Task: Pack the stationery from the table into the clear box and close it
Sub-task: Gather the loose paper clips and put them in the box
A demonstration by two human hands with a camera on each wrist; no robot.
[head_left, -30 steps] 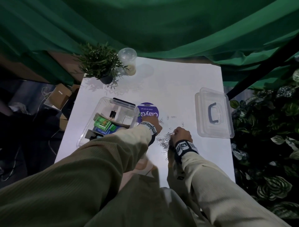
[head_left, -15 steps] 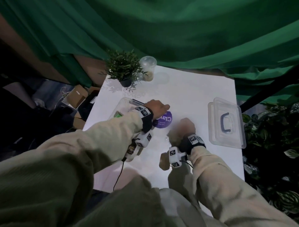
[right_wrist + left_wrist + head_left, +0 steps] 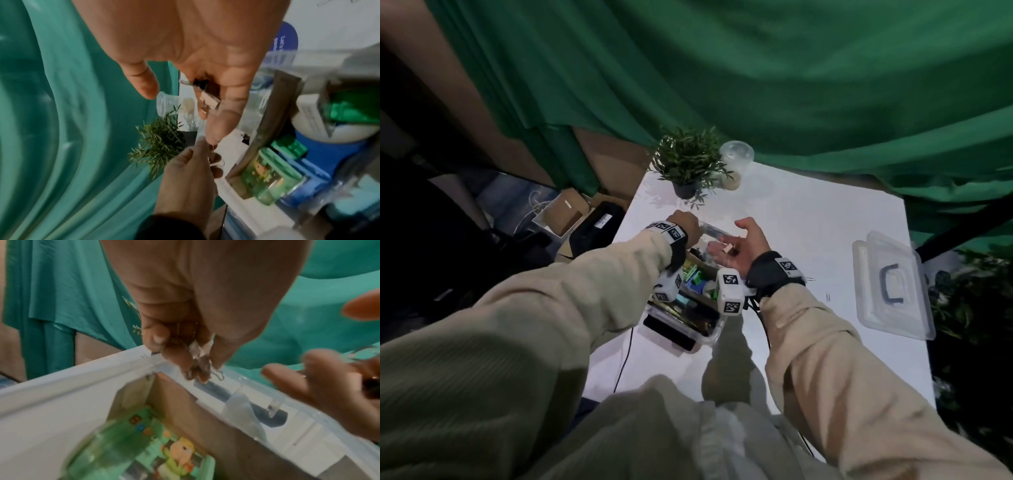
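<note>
The clear box (image 3: 709, 337) sits open on the white table (image 3: 808, 222), filled with stationery, including a green illustrated pack (image 3: 164, 451). My left hand (image 3: 685, 228) hovers over the box's far end and pinches a bunch of paper clips (image 3: 218, 375) just above the rim (image 3: 82, 374). Beside it, my right hand (image 3: 739, 250) is held palm up over the box with fingers spread. A small white piece and a clip (image 3: 207, 99) lie on those fingers. The clear lid (image 3: 893, 291) with its grey handle lies on the table to the right.
A few loose paper clips (image 3: 828, 297) lie between box and lid. A potted plant (image 3: 688, 164) and a plastic cup (image 3: 734, 164) stand at the table's far edge. A purple round tub (image 3: 285, 39) sits beyond the box. Green curtain hangs behind; cardboard boxes (image 3: 565, 214) lie on the floor at left.
Both hands left the paper clip pile on the table and rose over the box. The left hand now carries clips; the right hand has turned palm up.
</note>
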